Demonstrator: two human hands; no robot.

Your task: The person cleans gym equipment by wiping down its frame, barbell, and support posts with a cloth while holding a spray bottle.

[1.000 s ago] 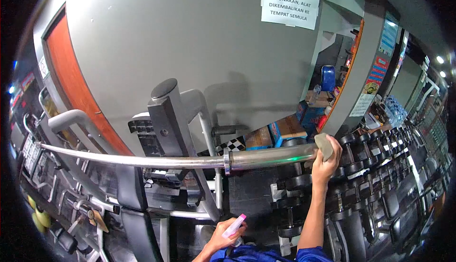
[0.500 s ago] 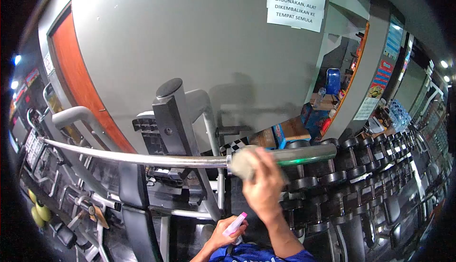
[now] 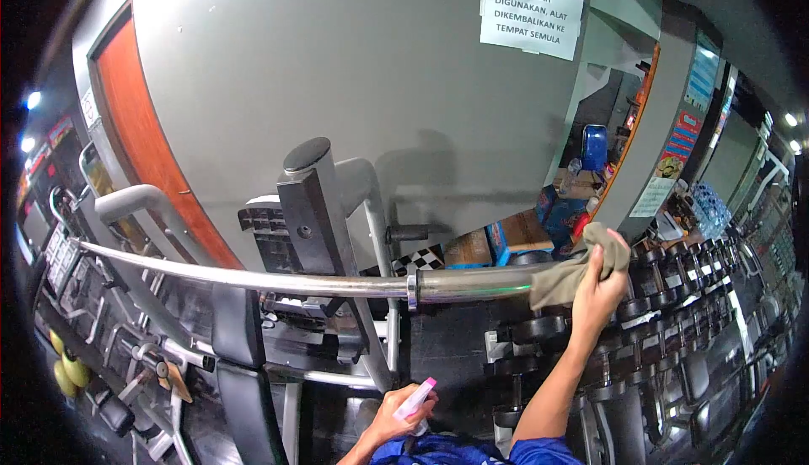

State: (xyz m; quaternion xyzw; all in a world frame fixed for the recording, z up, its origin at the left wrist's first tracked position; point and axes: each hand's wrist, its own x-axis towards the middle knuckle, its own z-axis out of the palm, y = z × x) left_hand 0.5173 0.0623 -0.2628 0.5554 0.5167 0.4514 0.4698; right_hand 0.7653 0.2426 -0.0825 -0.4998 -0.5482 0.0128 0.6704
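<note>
A long metal barbell (image 3: 253, 279) lies across the view, with a collar (image 3: 412, 287) near its thick right sleeve (image 3: 472, 283). My right hand (image 3: 602, 284) is closed on a grey-green cloth (image 3: 560, 282), which drapes round the right end of the sleeve and hides the tip. Low in the centre, my left hand (image 3: 403, 414) is wrapped round a small bottle with a pink top (image 3: 415, 399), close to my blue shirt and apart from the bar.
A black padded bench (image 3: 240, 364) and a grey machine frame (image 3: 316, 212) stand beneath and behind the bar. Racks of dumbbells (image 3: 649, 301) fill the right side. Cardboard boxes (image 3: 518, 236) sit by the wall, near a doorway.
My right hand moved the cloth left along the sleeve to the collar, then back right to the bar's end. My left hand has stayed in place with the bottle.
</note>
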